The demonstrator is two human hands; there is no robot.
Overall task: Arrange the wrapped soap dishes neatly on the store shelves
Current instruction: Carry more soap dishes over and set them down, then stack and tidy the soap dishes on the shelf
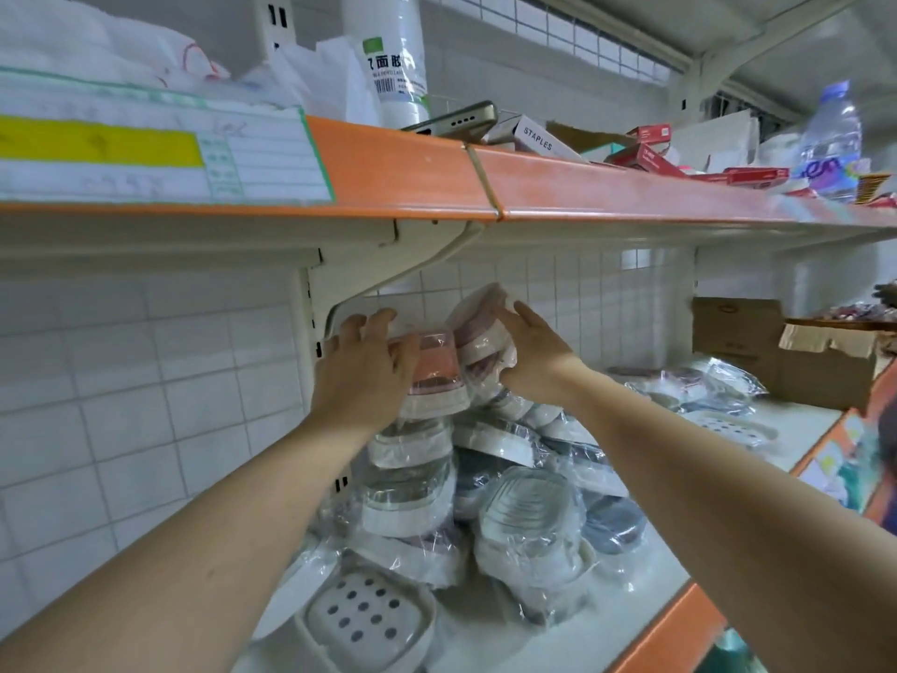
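**Two stacks steadied at the back of the lower shelf**

Head view: The wrapped soap dishes are piled against the tiled back wall of the lower shelf [728,429], just right of the white upright and below the orange-edged upper shelf [606,187]. The left hand [361,376] is laid over the pink-topped dish [434,376] that crowns the left stack [412,478]; its fingers are curved round the near side of the wrapper, apparently so that the column is kept from leaning while it is topped. The right hand [529,352] is clasped on a tilted bundle of white-and-mauve dishes [480,337] at the head of the neighbouring pile, the thumb underneath and the fingers over the top. The bundle is held touching the pink-topped dish, probably so that it can be squared up beside it. The hands are thus kept apart, each closed on its own package.

Lower down, more wrapped dishes lie loose and crooked: a clear ribbed one [529,517], grey ones [614,522] behind it, and a perforated white one [369,619] at the shelf's front edge. Others are scattered further right near a cardboard box [742,342]. The slippery film seems to be why a grip from both sides is used. Much of the arranging is judged still to be done.
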